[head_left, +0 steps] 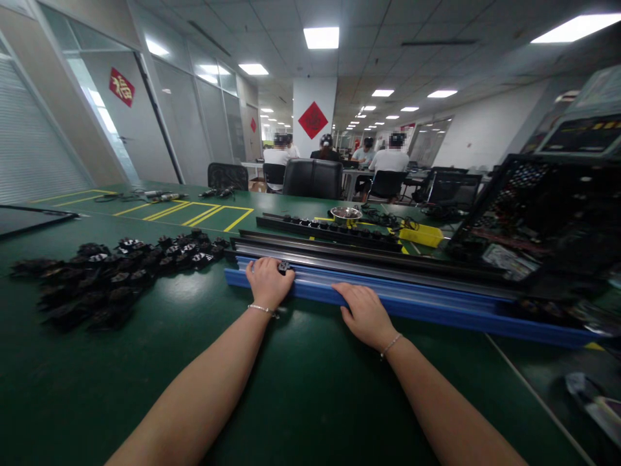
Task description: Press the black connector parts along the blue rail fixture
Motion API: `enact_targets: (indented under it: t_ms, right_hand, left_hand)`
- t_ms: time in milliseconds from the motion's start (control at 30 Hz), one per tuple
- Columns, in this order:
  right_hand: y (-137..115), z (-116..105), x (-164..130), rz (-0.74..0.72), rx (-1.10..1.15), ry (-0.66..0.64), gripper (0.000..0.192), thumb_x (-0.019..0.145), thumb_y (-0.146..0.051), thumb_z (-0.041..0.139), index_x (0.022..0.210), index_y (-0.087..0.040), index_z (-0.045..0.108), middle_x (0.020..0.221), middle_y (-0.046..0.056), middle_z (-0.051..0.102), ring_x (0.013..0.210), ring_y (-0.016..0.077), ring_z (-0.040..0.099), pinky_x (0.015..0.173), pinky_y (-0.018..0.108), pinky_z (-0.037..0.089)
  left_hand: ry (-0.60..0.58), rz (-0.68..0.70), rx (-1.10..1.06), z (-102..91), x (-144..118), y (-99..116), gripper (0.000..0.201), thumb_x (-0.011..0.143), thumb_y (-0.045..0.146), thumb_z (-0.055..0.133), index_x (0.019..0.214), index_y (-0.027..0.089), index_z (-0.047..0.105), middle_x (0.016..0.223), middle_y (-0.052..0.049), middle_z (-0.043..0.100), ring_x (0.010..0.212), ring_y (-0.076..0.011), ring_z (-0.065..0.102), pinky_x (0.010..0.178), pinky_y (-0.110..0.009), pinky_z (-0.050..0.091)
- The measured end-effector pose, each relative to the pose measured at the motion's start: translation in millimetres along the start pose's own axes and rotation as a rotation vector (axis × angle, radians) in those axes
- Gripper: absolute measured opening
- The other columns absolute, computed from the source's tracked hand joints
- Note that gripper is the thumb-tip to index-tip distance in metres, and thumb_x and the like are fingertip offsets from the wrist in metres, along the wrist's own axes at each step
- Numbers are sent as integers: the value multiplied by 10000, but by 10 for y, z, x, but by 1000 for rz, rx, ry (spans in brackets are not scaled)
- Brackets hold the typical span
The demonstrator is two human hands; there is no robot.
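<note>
My left hand (269, 281) is closed at the left end of a long blue channel (436, 314), its fingers around a small black part (284, 266) that sits at the channel. Most of that part is hidden by the fingers. Further right, my right hand (366, 314) grips the near edge of the same channel, fingertips over the rim and thumb on the front side. On the left lies a spread-out pile of similar-looking black parts (116, 278). More dark pieces (550, 310) rest in the channel's right end.
Behind the channel lie long black rails (369, 262) and a row of small parts (334, 226). A metal bowl (346, 212) and a yellow tray (422, 235) stand farther back. A large black open-framed unit (533, 207) rises at right. Chairs (313, 178) and several people are beyond.
</note>
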State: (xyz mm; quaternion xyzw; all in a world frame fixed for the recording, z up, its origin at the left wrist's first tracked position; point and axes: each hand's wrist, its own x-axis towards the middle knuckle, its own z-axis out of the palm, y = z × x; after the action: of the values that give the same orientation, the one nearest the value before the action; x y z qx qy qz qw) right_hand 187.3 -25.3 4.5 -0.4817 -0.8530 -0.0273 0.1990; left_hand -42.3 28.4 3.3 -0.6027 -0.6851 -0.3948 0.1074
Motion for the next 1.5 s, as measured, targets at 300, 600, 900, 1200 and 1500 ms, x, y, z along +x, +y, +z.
enact_targets:
  t_ms: [300, 600, 900, 1200, 1500]
  right_hand:
    - [13, 5, -2, -3, -5, 5, 493, 796, -156, 435, 1286, -189, 476, 1278, 73, 555, 1157, 192, 480, 1007, 380, 326]
    - [34, 16, -3, -2, 12, 8, 496, 798, -158, 431, 1291, -193, 474, 1283, 69, 552, 1166, 188, 476, 1017, 382, 322]
    - [15, -1, -7, 7, 17, 6, 501, 797, -145, 425, 1293, -189, 477, 1292, 61, 547, 1181, 188, 469, 1031, 383, 312]
    - [19, 5, -5, 3, 14, 7, 502, 795, -141, 422, 1292, -190, 477, 1282, 64, 555, 1179, 187, 474, 1028, 390, 322]
    - [29, 10, -7, 1, -3, 8, 499, 804, -151, 413, 1298, -190, 476, 1283, 77, 554, 1175, 192, 479, 1025, 402, 333]
  left_hand:
    - [27, 22, -4, 38, 35, -88, 203, 690, 348, 555, 787, 190, 637, 910, -81, 673, 1009, -280, 546, 1046, -459, 226]
    - [14, 18, 1, 35, 62, -133, 213, 694, 363, 554, 788, 193, 640, 911, -78, 680, 1016, -281, 552, 1060, -485, 194]
    - [14, 21, 20, 0, 101, -230, 223, 686, 359, 540, 784, 189, 645, 903, -82, 682, 995, -282, 558, 1051, -470, 219]
    - [-5, -31, 36, -53, 149, -336, 232, 693, 359, 530, 806, 194, 649, 944, -84, 683, 1011, -285, 549, 1062, -482, 194]
    - [15, -54, 28, -41, 186, -442, 217, 688, 355, 542, 796, 200, 650, 942, -87, 682, 1014, -293, 544, 1074, -530, 152]
